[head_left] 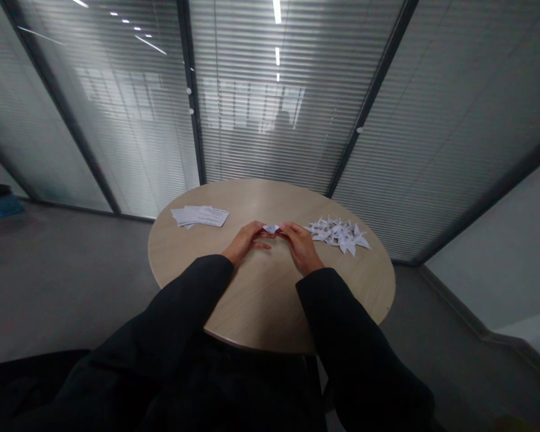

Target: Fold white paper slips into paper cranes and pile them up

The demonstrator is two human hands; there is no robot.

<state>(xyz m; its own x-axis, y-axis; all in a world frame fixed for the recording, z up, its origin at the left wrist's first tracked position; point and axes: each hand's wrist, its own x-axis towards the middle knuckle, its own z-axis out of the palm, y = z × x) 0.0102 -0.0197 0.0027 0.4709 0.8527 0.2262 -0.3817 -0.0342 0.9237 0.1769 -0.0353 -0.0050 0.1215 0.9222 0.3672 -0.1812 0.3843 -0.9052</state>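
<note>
A small folded piece of white paper [270, 228] is pinched between my two hands above the middle of the round table. My left hand [248, 239] grips its left side, with the lower fingers partly spread. On the other side my right hand [300, 243] holds the right edge between thumb and fingers. Just right of that hand lies a heap of folded white paper pieces with pointed tips [339, 233], perhaps paper cranes. Several flat printed paper sheets [202, 215] lie overlapped to the left, apart from my left hand.
The light wooden round table [261, 300] has its near edge close to my body. Behind it stand glass partitions with blinds [270, 150] and dark frames. A blue item [2, 205] sits on the floor at far left. A white wall [504, 252] is at right.
</note>
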